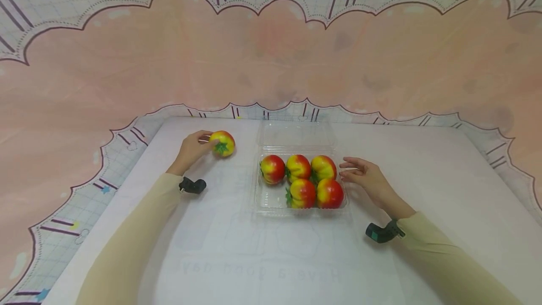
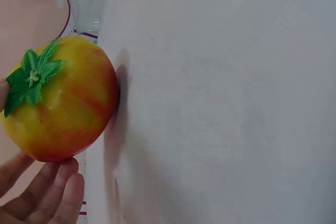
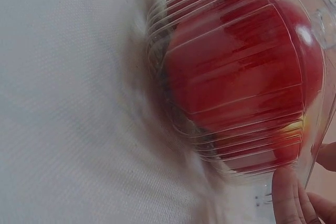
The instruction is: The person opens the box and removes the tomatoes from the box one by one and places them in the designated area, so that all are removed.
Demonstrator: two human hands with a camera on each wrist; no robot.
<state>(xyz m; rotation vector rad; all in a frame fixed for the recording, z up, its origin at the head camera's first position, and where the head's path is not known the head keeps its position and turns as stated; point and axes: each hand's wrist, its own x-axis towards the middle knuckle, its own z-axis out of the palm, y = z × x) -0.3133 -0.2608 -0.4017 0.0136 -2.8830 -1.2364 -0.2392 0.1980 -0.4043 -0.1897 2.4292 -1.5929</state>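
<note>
Hands well apart: left hand pinched a red-yellow fruit, left of the clear box, where five more fruits sat! Right hand, fingers loose, was right beside it, contact hard to judge.

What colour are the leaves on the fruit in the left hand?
The leaves are green; the left wrist view shows them best.
</note>
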